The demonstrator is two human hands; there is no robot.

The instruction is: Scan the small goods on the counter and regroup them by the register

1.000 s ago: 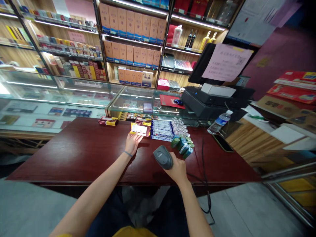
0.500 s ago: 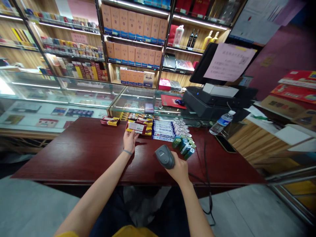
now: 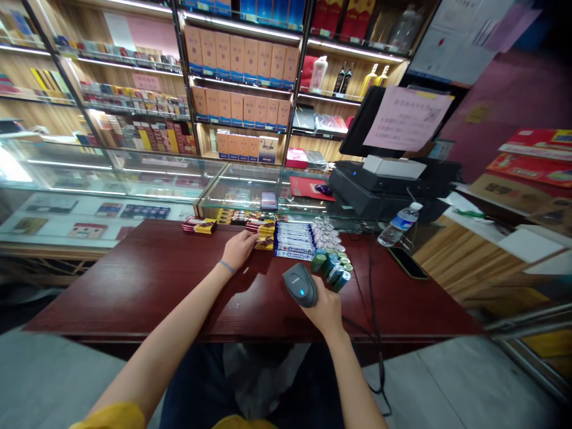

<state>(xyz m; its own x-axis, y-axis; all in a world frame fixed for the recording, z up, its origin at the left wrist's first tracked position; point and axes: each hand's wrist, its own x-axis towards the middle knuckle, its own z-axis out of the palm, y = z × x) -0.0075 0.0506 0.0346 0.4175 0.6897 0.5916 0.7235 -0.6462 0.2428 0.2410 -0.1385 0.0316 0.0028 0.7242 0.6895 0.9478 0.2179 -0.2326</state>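
My left hand [image 3: 240, 249] reaches over the table to the left side of a pile of yellow and dark-red chocolate packs [image 3: 267, 238]. Its fingers are bent together at a pack's edge, and the fingertips are partly hidden. In my right hand [image 3: 326, 307] is a dark grey handheld barcode scanner [image 3: 300, 286] with a blue light lit on top. A smaller stack of the same packs [image 3: 199, 225] lies farther left. Blue-and-white wrapped bars [image 3: 294, 239] lie in a row right of the pile, next to silver-topped small rolls [image 3: 328, 233] and green and blue rolls [image 3: 331, 268].
A water bottle [image 3: 400, 224] and a phone [image 3: 407, 263] are on the table's right side. A black cable [image 3: 374, 298] hangs over the front edge. Behind stand a glass counter [image 3: 250, 182], a monitor with a pink paper [image 3: 404, 119] and stocked shelves.
My left hand has lowered the chocolate pack, which showed its barcode label, to the pile and turned over. The scanner's blue light has come on; my right hand has barely moved.
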